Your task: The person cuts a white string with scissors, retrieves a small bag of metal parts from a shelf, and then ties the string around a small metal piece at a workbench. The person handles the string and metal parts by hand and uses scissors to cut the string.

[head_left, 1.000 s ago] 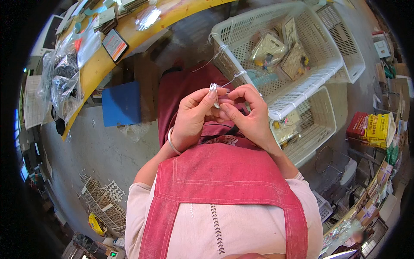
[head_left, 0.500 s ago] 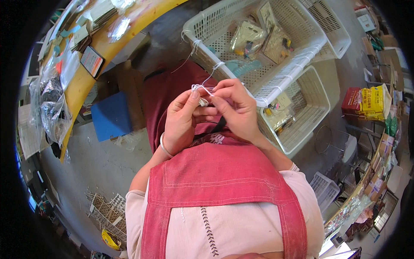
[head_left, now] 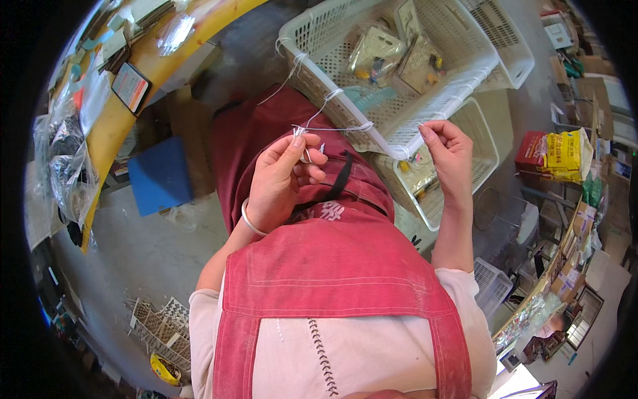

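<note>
My left hand (head_left: 274, 185) is closed on a small bundle of white string (head_left: 300, 133), pinched between thumb and fingers above my lap. One thin strand rises from it to the rim of a white plastic crate (head_left: 312, 72), and another stretches right toward a knotted loop on that rim. My right hand (head_left: 452, 154) is raised at the crate's near corner, thumb and forefinger pinched together; whatever is between them is too fine to make out. Several string ties (head_left: 364, 126) are wound round the crate's rim.
Bagged flat pieces (head_left: 377, 56) lie inside the crate. A second white basket (head_left: 480, 174) stands below it. At left is a yellow-edged table (head_left: 114, 141) holding a phone-like device (head_left: 131, 88) and plastic bags. A blue panel (head_left: 159, 175) stands near it. Yellow and red packages (head_left: 562, 154) sit at right.
My right hand has pulled away from my left, moving right to the crate's corner. A strand now stretches out from the left hand, which still grips the string bundle.
</note>
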Demonstrator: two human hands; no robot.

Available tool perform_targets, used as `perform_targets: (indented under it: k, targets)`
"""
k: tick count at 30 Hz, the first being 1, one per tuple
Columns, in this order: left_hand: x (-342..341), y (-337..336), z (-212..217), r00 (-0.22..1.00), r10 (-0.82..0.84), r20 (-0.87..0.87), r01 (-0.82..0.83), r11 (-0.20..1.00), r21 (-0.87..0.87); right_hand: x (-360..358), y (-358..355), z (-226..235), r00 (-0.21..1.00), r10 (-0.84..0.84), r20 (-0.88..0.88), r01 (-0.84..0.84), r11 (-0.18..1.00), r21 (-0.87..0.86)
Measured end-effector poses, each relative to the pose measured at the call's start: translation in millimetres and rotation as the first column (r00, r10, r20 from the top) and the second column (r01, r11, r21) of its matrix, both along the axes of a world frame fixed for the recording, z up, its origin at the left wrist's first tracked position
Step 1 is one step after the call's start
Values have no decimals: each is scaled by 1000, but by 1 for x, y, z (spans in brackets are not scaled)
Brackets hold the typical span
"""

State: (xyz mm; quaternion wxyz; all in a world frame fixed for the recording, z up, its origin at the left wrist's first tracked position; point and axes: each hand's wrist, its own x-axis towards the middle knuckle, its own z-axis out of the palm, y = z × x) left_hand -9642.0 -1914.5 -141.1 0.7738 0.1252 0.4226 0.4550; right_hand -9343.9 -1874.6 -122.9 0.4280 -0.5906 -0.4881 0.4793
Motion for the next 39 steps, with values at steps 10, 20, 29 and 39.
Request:
perform_targets:
  k: [10, 20, 29, 39]
  targets:
    - [-3, 1, -9, 992, -121, 38, 121, 993, -2, 41, -52, -90, 822, -13, 569, 41, 998, -36]
    - [7, 0, 3, 896, -440, 57, 440, 898, 20, -63, -46, -21, 963, 257, -77, -259, 966, -15]
    - [2, -5, -5, 901, -432, -37, 434, 897, 86, -114, -33, -17, 844, 129, -521, -260, 947, -186]
    - [2, -3, -3, 934, -357, -13, 358, 932, 55, -110, -31, -40, 742, -6, -670, -234, 934, -269]
